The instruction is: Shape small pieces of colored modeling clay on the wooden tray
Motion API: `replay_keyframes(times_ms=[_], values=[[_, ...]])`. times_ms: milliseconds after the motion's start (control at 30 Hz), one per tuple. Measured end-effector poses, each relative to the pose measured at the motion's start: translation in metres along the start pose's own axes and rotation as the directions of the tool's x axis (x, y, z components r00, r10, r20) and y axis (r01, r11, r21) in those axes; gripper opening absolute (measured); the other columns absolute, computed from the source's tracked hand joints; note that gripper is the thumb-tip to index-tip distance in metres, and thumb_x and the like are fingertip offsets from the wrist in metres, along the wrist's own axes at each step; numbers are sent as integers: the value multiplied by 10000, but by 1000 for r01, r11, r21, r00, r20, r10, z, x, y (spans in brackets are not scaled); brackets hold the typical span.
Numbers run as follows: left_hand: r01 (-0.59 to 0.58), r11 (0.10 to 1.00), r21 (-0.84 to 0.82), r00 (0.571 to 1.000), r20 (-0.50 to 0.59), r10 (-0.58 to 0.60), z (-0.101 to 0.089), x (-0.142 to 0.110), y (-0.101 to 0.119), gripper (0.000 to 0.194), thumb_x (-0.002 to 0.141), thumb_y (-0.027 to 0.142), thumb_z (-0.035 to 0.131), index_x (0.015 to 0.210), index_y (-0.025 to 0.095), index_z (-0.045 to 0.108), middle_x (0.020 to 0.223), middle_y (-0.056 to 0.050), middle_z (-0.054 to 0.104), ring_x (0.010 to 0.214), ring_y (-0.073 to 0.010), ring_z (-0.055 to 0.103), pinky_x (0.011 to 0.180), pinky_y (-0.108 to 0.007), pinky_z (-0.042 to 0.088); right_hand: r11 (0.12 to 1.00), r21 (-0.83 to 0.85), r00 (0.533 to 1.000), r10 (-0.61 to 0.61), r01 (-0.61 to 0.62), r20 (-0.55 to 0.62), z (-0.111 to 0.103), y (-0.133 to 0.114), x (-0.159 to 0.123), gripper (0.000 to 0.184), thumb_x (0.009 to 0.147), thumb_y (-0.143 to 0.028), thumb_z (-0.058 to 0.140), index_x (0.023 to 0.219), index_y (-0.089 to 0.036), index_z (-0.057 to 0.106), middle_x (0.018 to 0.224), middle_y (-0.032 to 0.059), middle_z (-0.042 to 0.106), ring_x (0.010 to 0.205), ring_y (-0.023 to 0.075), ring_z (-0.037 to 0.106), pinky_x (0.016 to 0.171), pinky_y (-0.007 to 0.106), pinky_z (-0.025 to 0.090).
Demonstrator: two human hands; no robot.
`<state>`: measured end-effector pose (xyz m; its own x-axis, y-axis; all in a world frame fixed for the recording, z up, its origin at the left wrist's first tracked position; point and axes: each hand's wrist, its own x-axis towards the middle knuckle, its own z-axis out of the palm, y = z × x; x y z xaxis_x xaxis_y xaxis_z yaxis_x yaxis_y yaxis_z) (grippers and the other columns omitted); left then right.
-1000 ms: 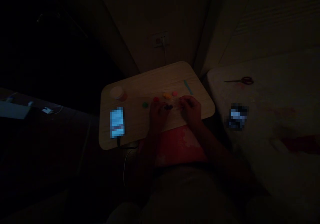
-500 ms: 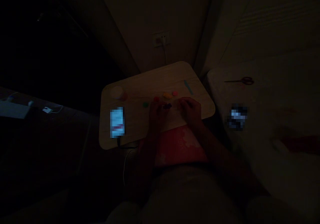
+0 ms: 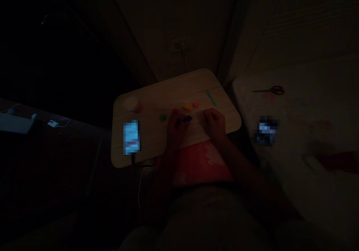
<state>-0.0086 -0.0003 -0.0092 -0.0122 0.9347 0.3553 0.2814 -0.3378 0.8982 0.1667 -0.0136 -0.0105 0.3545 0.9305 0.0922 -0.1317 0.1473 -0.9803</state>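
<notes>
The room is very dark. A small wooden table (image 3: 157, 94) stands in front of me. My left hand (image 3: 176, 129) rests on it with fingers curled, touching a dark purple lump (image 3: 186, 119) at its fingertips. My right hand (image 3: 214, 123) lies just right of that lump, fingers curled in; whatever they hold is hidden. Beyond the hands lie small lumps: green (image 3: 162, 117), red (image 3: 175, 111), orange (image 3: 187, 107) and pink (image 3: 195, 104). A thin teal stick (image 3: 211, 97) lies farther back on the right.
A lit phone (image 3: 131, 137) with a cable lies on the table's left front, a small round tub (image 3: 131, 104) behind it. Scissors (image 3: 269, 90) and another lit screen (image 3: 266, 130) lie on the bed at right. A wall socket (image 3: 179, 43) is behind. Red cloth (image 3: 200, 161) covers my lap.
My right hand has drawn its fingers in a little. The left hand has stayed by the purple lump. The picture has grown slightly darker.
</notes>
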Motion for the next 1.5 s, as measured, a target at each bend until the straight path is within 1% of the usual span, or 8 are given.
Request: replay_keyframes(times_ms=[133,300,400,500,700,967,1200,1500], values=[[10,999,-35,1000,-8,-10,0,0,-1,179,858,340,774,976,224,706,1032,-54,698,951,-198,653,932,-340,547,999,32,999,-36,35,34,-1,2,1,196,879,-439,755,899,-245,729,718,-12,647,582,131,562,534,257,464],[1,999,-49,1000,-7,-1,1,0,-1,177,869,345,757,984,224,700,1018,-52,693,938,-195,659,898,-330,554,996,78,996,-40,34,77,-1,7,2,224,850,-405,782,1019,-264,740,934,35,762,757,179,696,664,304,576],[6,999,-38,1000,-9,-6,0,0,0,183,874,357,757,972,223,680,988,-42,681,901,-184,645,864,-314,548,998,57,996,-19,14,84,-1,8,1,169,814,-346,805,943,-257,742,853,21,763,724,175,699,671,306,580],[-3,999,-40,1000,13,4,-1,-1,0,221,871,390,766,979,226,665,977,-43,671,898,-191,640,868,-328,546,998,-26,991,-62,65,116,-2,4,1,78,786,-295,813,835,-242,784,859,32,783,796,192,718,738,321,586],[-50,998,-28,997,53,52,-2,-2,-1,219,873,386,762,986,225,666,993,-50,678,911,-198,650,873,-341,551,996,-50,986,-59,68,157,-2,-4,-1,92,800,-273,794,884,-240,812,922,40,813,860,204,744,821,344,596],[-54,998,-37,993,103,58,-1,-3,0,206,847,341,780,979,227,671,943,-32,682,846,-180,643,786,-305,534,995,-75,985,-53,66,164,-3,0,-2,96,771,-295,826,837,-233,798,882,40,808,820,204,738,784,336,590],[-28,998,-57,991,131,35,-2,-3,1,237,837,378,794,975,224,678,976,-41,691,900,-190,658,817,-310,540,990,-118,976,-50,77,212,-4,-4,-2,111,776,-317,826,842,-232,797,904,47,813,854,213,741,800,346,582],[-60,994,-87,989,130,71,-3,-2,2,244,863,422,779,981,227,690,993,-54,692,921,-203,669,844,-337,561,999,-36,967,8,2,256,-3,-1,-2,207,745,-348,879,902,-234,805,913,50,823,808,202,756,776,335,598]])
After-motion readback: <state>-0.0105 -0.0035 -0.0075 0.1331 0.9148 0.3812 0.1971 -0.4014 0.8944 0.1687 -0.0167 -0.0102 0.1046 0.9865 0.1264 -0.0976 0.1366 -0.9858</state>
